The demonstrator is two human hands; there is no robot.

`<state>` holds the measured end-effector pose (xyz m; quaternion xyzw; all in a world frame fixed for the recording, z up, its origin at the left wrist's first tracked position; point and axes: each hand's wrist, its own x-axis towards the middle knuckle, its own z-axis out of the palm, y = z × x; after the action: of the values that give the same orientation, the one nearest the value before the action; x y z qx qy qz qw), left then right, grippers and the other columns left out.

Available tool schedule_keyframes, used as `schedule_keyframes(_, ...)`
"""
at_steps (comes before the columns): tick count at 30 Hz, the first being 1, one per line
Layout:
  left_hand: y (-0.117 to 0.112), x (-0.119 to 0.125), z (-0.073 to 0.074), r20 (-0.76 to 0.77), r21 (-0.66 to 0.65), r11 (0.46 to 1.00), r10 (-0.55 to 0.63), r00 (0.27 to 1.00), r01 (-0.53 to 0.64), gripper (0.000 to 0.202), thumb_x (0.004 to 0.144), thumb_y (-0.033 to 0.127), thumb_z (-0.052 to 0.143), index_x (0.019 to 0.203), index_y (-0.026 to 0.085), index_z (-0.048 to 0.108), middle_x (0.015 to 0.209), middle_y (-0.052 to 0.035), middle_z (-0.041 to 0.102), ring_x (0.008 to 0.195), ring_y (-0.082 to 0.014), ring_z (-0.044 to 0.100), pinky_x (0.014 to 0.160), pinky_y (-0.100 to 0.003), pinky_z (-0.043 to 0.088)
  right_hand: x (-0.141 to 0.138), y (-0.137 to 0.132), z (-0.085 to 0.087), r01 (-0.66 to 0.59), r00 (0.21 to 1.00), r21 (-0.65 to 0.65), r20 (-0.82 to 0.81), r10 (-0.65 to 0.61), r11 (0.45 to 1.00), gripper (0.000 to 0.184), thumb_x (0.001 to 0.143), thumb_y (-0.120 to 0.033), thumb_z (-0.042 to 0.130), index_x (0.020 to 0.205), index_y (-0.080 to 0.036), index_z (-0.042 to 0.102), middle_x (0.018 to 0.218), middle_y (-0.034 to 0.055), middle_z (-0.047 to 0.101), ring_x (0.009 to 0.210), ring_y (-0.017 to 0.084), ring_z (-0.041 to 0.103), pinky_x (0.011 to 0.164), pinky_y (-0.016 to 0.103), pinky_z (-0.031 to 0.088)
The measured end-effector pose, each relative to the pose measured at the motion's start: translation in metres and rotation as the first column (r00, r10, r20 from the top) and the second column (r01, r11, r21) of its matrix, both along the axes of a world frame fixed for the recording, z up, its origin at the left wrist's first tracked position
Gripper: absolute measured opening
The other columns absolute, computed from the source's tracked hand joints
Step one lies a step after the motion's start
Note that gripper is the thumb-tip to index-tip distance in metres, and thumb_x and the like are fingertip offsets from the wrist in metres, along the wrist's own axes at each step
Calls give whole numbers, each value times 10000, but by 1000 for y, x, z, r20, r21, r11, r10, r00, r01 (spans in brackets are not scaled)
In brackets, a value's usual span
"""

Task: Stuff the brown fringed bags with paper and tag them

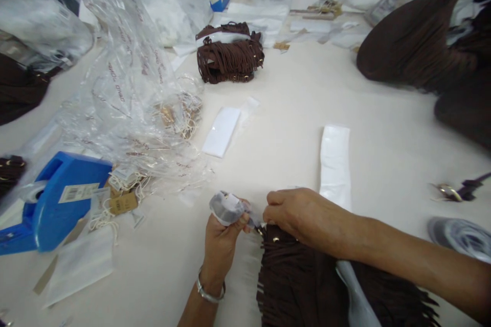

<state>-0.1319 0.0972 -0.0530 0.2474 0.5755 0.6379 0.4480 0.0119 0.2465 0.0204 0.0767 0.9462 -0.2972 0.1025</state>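
Note:
A dark brown fringed bag [293, 278] with gold-coloured studs lies at the table's near edge. Beside its top left corner, my left hand [220, 248] is closed around a bunched, translucent grey plastic strip [226, 208]. Fingers pinched together, my right hand [303, 217] is over the bag's upper edge, near the strip's end; what is between those fingertips is hidden. A small metal fitting shows at the bag's corner between my hands. Another length of grey plastic strip [356, 296] lies across the bag, below my right forearm.
Blue tape dispenser [72, 204], paper tags [123, 203] and crumpled clear plastic bags [130, 87] are on the left. A rolled fringed bag [230, 59] lies farther back. White folded strips [335, 163] are mid-table. At right are brown bags [406, 41] and a plastic roll [460, 237].

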Motion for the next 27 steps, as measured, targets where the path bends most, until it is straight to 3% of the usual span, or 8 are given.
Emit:
schedule_keyframes(11,1,0,1,35,-8,1000,15,999,-14,123,836,234,659,924,151,635,786,-3,585,612,-76,504,590,-228,428,-4,14,-1,-146,988,23,-50,147,989,134,921,-137,501,847,-184,603,811,11,560,723,120,526,599,242,327)
schedule_keyframes(27,1,1,-2,78,4,999,46,996,-47,129,822,214,673,927,156,626,841,-20,623,626,-79,505,579,-228,426,-11,13,-1,-148,989,45,-6,148,988,122,917,-137,513,855,-181,608,810,15,562,724,121,528,604,238,332)
